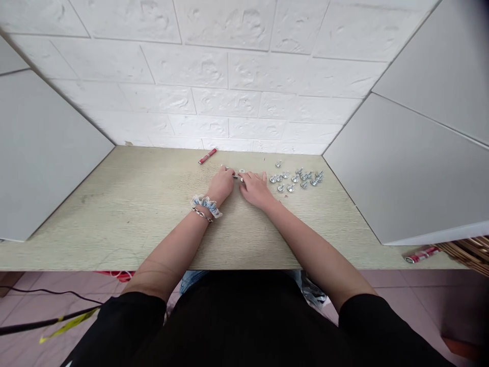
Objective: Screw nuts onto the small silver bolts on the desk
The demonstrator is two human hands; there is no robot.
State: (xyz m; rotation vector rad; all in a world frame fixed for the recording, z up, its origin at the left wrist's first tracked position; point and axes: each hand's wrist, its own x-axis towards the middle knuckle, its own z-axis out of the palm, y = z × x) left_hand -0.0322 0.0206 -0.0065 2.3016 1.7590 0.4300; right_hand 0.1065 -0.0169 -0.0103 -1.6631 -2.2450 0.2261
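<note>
My left hand (222, 184), with a blue-and-white scrunchie and a chain bracelet at the wrist, is closed around a small metal piece (236, 177) that pokes out towards the right. Close beside it, my right hand (255, 189) has its thumb and forefinger bent together at the other end of that piece; its remaining fingers rest near the tabletop. The fingers mostly hide the piece, so its exact shape is unclear. A small pale ring (241, 171) shows just beyond the right fingertips. To the right lie several small silvery screws with wide round flanges (295, 178).
The wooden tabletop (153, 214) ends at a white brick-patterned wall (225, 102), with grey panels (428, 168) on both sides. A red tube (207, 156) lies near the wall. Another red tube (422, 254) sits by a wicker basket (469, 252) at front right.
</note>
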